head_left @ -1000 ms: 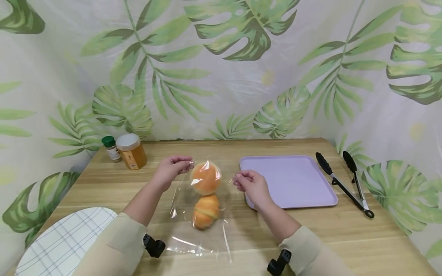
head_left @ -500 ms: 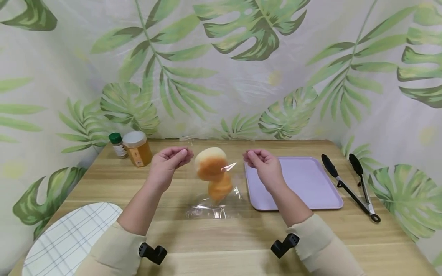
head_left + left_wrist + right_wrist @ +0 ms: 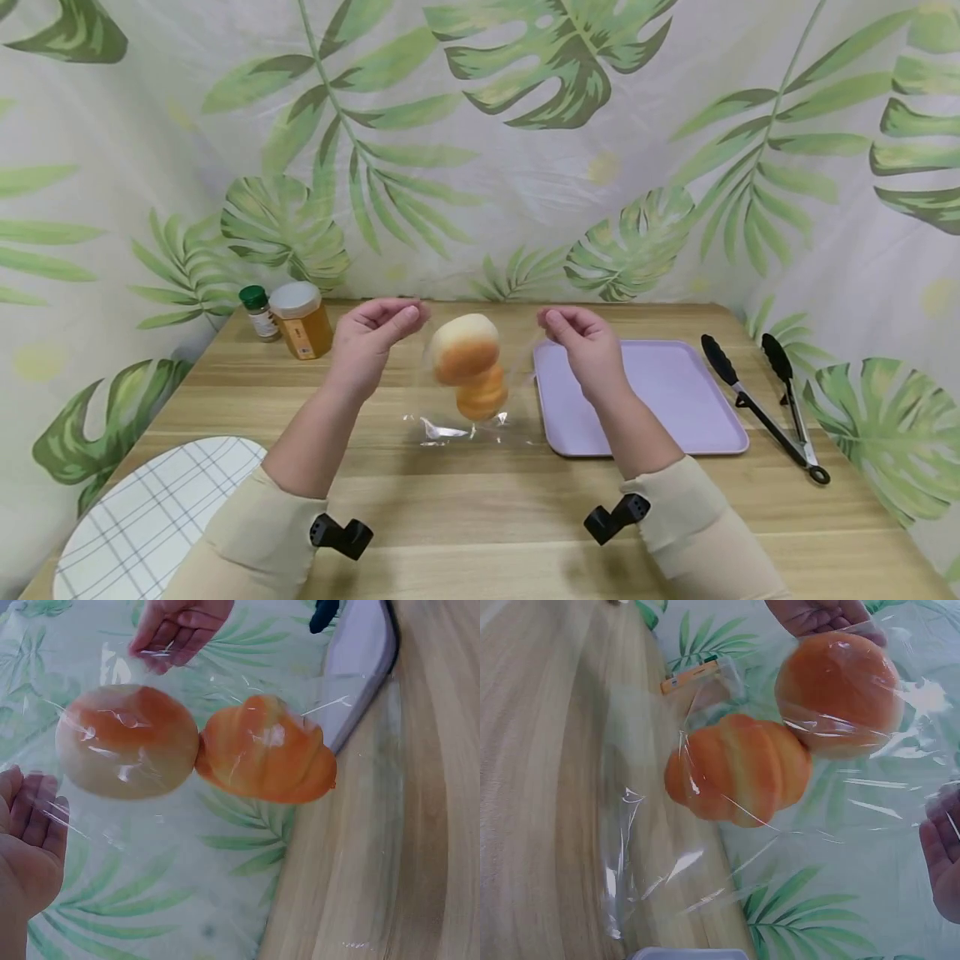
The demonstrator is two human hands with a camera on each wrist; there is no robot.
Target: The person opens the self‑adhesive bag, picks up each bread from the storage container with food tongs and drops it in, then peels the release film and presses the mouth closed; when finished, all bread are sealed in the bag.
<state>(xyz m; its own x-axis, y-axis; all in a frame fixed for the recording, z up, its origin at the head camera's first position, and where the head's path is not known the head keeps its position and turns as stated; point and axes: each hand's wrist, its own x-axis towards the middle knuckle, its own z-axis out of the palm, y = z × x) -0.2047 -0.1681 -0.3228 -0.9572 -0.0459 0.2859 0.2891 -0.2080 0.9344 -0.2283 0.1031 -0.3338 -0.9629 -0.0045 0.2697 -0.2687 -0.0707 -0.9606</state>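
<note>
Between the two hands hangs a clear plastic bag (image 3: pixel 442 432), lifted off the table. Inside it a round bun (image 3: pixel 465 350) sits above a ridged, croissant-like bread roll (image 3: pixel 482 393); in the left wrist view the bun (image 3: pixel 127 742) and the roll (image 3: pixel 266 754) touch each other. My left hand (image 3: pixel 372 346) pinches the bag's upper left edge between thumb and fingers. At the upper right edge, my right hand (image 3: pixel 585 350) pinches the film in the same way. The film is see-through, so its exact edges are hard to make out.
A lilac tray (image 3: pixel 675 408) lies to the right, with black-tipped tongs (image 3: pixel 772 425) beyond it. At the back left stand a honey-coloured jar (image 3: pixel 302 325) and a green-capped bottle (image 3: pixel 260 315). A white checked round mat (image 3: pixel 150 517) lies at the front left of the wooden table (image 3: pixel 465 525).
Both hands have risen and spread apart, lifting the bag from the table. The bun and the roll have come up with it, and the bag now hangs upright.
</note>
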